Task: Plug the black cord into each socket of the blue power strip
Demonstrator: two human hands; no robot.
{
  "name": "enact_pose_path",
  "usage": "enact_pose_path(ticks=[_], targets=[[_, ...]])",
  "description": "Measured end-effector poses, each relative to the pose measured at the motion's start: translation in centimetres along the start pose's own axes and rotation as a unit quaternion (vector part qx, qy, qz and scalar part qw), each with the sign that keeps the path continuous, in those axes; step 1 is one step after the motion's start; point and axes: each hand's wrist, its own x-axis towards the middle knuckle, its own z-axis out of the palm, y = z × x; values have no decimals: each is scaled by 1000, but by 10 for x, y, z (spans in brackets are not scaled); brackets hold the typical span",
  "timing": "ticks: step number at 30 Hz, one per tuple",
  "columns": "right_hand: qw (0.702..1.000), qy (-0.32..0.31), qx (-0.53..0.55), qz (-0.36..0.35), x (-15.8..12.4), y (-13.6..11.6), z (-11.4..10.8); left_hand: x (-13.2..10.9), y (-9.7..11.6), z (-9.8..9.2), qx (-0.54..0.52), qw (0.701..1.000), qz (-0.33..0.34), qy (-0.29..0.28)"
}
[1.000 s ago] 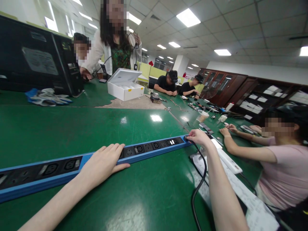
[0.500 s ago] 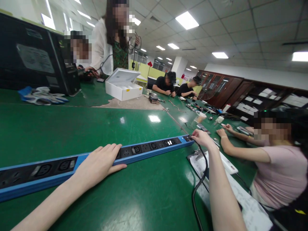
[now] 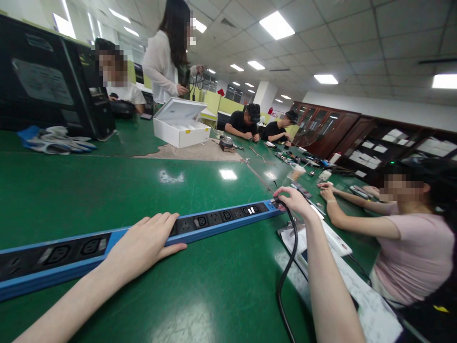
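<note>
A long blue power strip [image 3: 221, 220] with black sockets lies across the green table [image 3: 107, 190]. My left hand [image 3: 143, 245] rests flat on the middle of the strip, fingers stretched out and together. My right hand [image 3: 291, 200] is at the strip's far right end, fingers pinched around the black cable [image 3: 285, 276] where it enters the strip. The cable trails back under my right forearm toward the near edge.
A white open box [image 3: 180, 128] and a black machine [image 3: 50, 85] with gloves [image 3: 57, 140] beside it stand at the back. A person in pink [image 3: 407, 247] sits at right near a white strip [image 3: 335, 240] and papers. Other people work farther off.
My right hand and the strip's right end have shifted slightly left and up in view. The standing person at the back has turned away from the table.
</note>
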Motion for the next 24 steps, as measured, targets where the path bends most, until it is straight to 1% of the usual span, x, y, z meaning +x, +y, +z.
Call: enact_pose_path(ticks=[2, 4, 7, 9, 10, 13, 16, 18, 21, 24], targets=[[999, 9, 47, -20, 1, -9, 3, 0, -1, 1, -5, 1000, -1, 6], [994, -7, 104, -18, 0, -18, 8, 0, -1, 1, -12, 1000, -3, 11], [982, -86, 168, -25, -3, -24, 16, 0, -1, 2, -16, 1000, -4, 13], [976, -138, 165, -39, -5, -23, 20, 0, -2, 3, -16, 1000, -5, 14], [975, -154, 152, -47, -5, -21, 22, 0, -2, 3, -15, 1000, -5, 14], [979, -162, 99, -75, -5, -13, 23, 0, -2, 2, -12, 1000, -5, 9], [983, -150, 38, -101, -2, -9, 21, -1, 0, 1, -13, 1000, -6, 4], [985, -128, -10, -117, -1, -10, 19, -1, 0, 1, -17, 1000, -9, 2], [982, -65, -85, -153, -2, -21, 13, -1, -2, 1, -26, 1000, -12, -4], [974, 25, -128, -187, -8, -45, 5, 1, -1, -2, -45, 999, -19, 4]])
